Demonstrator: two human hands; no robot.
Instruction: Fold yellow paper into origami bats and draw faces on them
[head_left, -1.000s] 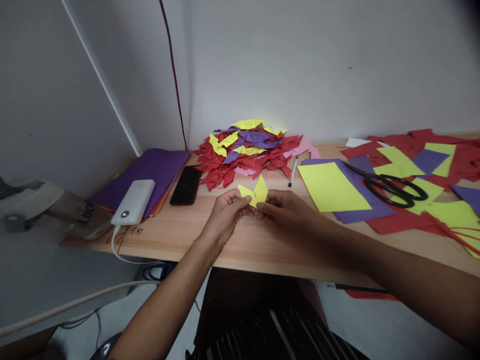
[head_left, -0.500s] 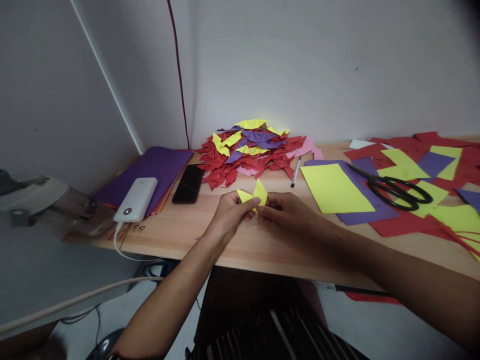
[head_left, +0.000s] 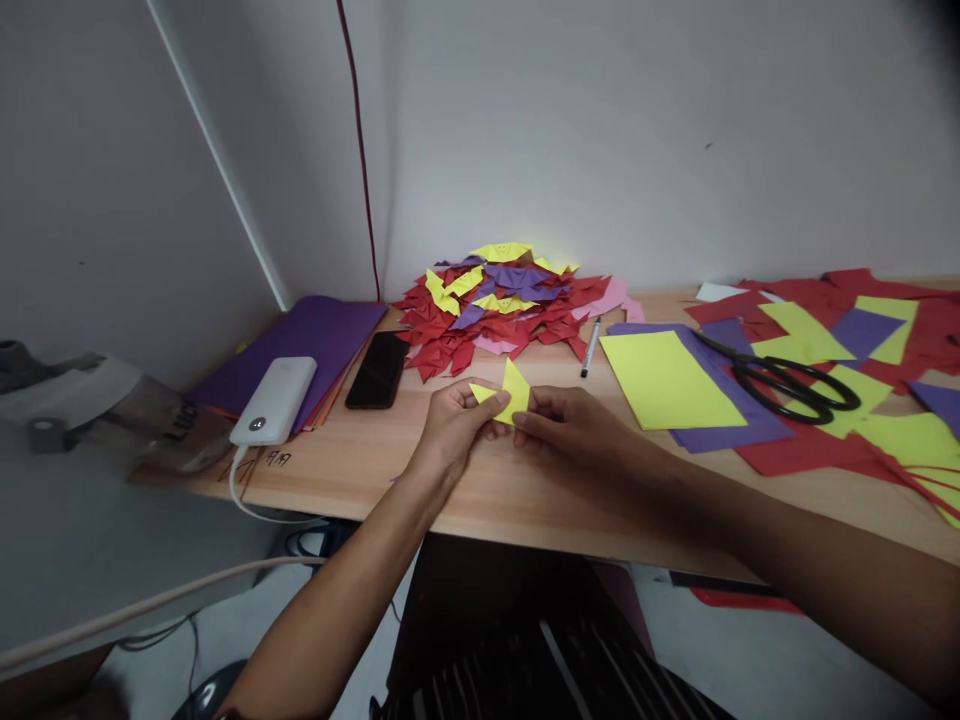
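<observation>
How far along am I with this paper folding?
Looks done: the pile of folded paper shapes by the wall, some with drawn faces. In hand: a folded yellow paper piece, held by the left hand and right hand. Probably left: the flat yellow sheet near the scissors; the count wanted doesn't show.

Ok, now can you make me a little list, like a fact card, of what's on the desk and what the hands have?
left hand: pinching the folded yellow paper
right hand: holding its other side
folded yellow paper: two points sticking up
pile of folded papers: by the wall; red, yellow, purple, pink
pen: right of the pile
scissors: black handles, lying on paper
phone: dark screen
white charger: left of the phone, cable plugged in
</observation>
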